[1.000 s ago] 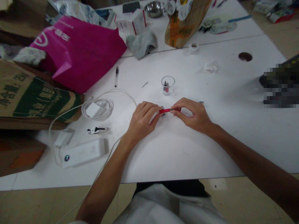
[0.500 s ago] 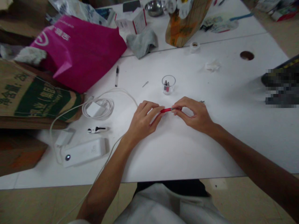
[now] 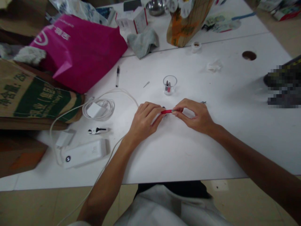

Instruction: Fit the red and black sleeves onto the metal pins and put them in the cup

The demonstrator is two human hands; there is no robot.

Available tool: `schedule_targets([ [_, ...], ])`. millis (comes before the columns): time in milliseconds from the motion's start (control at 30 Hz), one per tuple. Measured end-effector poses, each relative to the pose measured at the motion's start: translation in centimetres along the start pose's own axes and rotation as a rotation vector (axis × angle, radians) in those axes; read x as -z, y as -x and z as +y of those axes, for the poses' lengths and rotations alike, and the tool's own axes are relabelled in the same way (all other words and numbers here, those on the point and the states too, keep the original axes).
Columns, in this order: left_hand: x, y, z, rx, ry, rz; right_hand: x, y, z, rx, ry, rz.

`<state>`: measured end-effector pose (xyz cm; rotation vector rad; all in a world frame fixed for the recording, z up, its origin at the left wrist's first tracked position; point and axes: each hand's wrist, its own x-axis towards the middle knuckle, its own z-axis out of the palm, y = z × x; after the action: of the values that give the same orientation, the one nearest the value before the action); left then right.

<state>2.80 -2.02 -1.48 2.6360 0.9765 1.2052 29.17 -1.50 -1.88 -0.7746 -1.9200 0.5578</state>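
Between my two hands, a slim red pen-like piece lies level just above the white table. My left hand pinches its left end, and my right hand pinches the darker right end. Small dark bits show under the left fingertips, too small to make out. Beyond the hands stands a clear cup with dark and red pointed pieces inside. A small dark object peeks out behind the right hand.
To the left lie a coiled white cable, a power bank, small cutters and a black pen. A magenta bag, grey cloth and paper bag stand farther back. Crumpled tissue lies at right.
Both hands keep their pinch on the red piece and have barely shifted. A little more of the dark bits shows by the left fingertips.
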Motion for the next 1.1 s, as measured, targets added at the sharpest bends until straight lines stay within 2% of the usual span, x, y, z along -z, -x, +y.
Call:
schedule_targets([
  [367,0.15,0.21,-0.02,0.061,-0.012,-0.042,0.04,0.02,0.03,-0.023,0.015,-0.024],
  [667,0.04,0.21,0.05,0.018,-0.018,-0.009,-0.07,0.22,0.3,-0.005,0.047,-0.031],
  [1000,-0.09,0.15,0.47,0.017,-0.003,0.046,-0.21,0.32,-0.07,-0.07,0.009,-0.035],
  [1100,-0.17,0.2,0.48,0.033,0.005,0.053,-0.24,0.28,-0.27,-0.133,-0.019,-0.044],
])
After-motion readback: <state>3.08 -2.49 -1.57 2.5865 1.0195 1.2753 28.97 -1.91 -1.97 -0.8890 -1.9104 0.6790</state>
